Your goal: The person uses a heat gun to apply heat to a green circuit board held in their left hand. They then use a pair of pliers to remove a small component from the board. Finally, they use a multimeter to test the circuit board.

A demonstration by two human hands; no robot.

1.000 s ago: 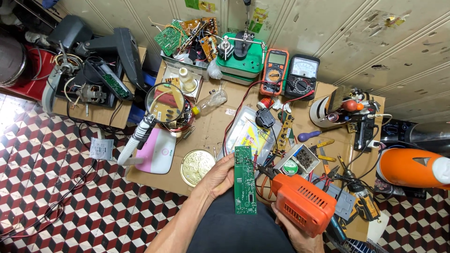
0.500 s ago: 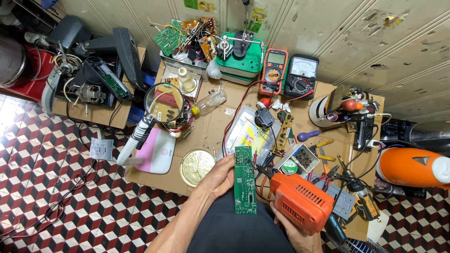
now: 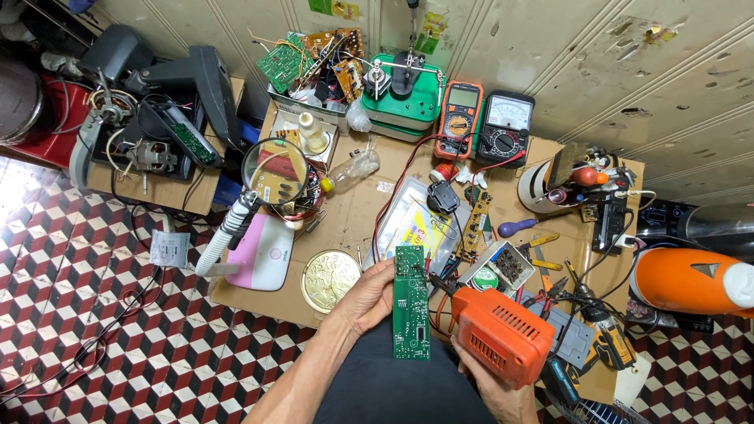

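My left hand [image 3: 367, 296] holds a long green circuit board [image 3: 411, 301] upright by its left edge, over my dark lap at the front of the bench. My right hand [image 3: 496, 389] grips the handle of an orange soldering gun [image 3: 503, 334]. The gun's dark tip points left and touches the board's right edge near its upper part.
The cardboard-topped bench [image 3: 345, 220] is crowded: a magnifier lamp [image 3: 273, 172] on a white hose, a round gold tin lid [image 3: 331, 279], two multimeters [image 3: 481, 122], a green stand [image 3: 405, 98], loose circuit boards [image 3: 308, 55], tools at right, an orange appliance [image 3: 691, 279]. Checkered floor lies left.
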